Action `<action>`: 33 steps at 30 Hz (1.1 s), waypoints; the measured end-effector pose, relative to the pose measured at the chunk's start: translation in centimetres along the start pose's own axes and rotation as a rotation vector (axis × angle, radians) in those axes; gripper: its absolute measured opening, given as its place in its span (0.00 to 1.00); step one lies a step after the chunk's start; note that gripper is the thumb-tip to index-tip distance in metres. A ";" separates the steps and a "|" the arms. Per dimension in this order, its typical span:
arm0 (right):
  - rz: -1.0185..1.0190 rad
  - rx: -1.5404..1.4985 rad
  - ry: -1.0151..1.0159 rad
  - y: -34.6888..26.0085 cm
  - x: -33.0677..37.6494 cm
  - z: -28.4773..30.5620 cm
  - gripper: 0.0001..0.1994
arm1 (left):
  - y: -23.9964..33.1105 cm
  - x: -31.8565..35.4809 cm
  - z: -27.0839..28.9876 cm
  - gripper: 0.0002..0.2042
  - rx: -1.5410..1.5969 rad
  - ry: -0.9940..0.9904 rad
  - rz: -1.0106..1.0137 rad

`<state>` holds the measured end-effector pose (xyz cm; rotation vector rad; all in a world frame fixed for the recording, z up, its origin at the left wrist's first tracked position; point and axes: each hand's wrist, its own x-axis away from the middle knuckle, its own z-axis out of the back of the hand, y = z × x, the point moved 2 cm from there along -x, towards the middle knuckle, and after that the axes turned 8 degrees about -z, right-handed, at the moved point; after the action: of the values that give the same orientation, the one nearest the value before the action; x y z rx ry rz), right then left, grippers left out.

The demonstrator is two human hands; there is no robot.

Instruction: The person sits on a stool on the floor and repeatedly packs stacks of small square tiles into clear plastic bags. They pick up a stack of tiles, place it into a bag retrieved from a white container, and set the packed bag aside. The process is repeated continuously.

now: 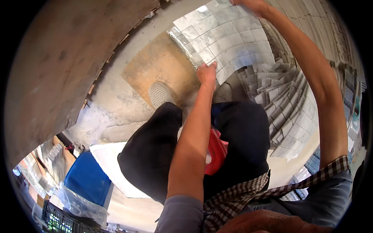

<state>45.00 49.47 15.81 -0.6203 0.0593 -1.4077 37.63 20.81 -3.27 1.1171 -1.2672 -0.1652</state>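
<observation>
A sheet of white-grey marble mosaic tiles point(229, 37) is stretched between my two hands. My left hand point(207, 73) pinches its near left edge, thumb on top. At the far right edge my right hand point(254, 6) grips it, partly cut off by the picture's rim. Under the sheet's left side, more tiles with a shiny plastic edge point(182, 43) lie on a tan board point(155, 58) on the floor. To the right of my knees, a pile of similar mosaic sheets point(287, 105) leans in overlapping, fanned layers.
A big brown wooden panel point(70, 58) fills the left. Lower left are a blue bin point(87, 178), a clear plastic bag point(83, 206), a black crate point(58, 219) and a white slab point(112, 163). Something red point(217, 153) shows between my legs. Stacked sheets point(314, 27) line the far right.
</observation>
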 end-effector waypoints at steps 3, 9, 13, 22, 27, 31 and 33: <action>0.029 0.019 0.000 2.8 -2.6 -1.6 0.20 | -0.7 -1.0 -1.1 0.13 0.032 -0.013 0.040; -0.028 0.026 -0.016 2.4 -3.4 -4.0 0.22 | -1.8 -2.2 -0.9 0.14 0.086 0.031 0.046; -0.064 0.054 -0.081 2.1 -4.0 -4.6 0.21 | -1.7 -3.0 -0.7 0.16 0.005 0.026 0.037; -0.049 0.025 -0.038 4.9 -5.9 -5.8 0.21 | -2.6 -3.9 -1.3 0.21 0.076 0.043 0.085; -0.103 0.017 -0.003 5.6 -6.8 -7.4 0.19 | -2.8 -4.6 -0.1 0.21 0.064 -0.032 0.090; -0.151 0.051 0.193 10.1 -9.2 -8.2 0.13 | -2.3 -4.1 -0.9 0.20 0.063 -0.067 0.110; -0.067 0.028 0.475 12.4 -9.3 -9.1 0.12 | -2.6 -4.6 -1.1 0.20 0.076 -0.060 0.097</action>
<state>50.77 55.19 -0.21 -0.2558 0.3977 -1.5938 38.06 23.10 -8.17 1.1201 -1.3877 -0.0785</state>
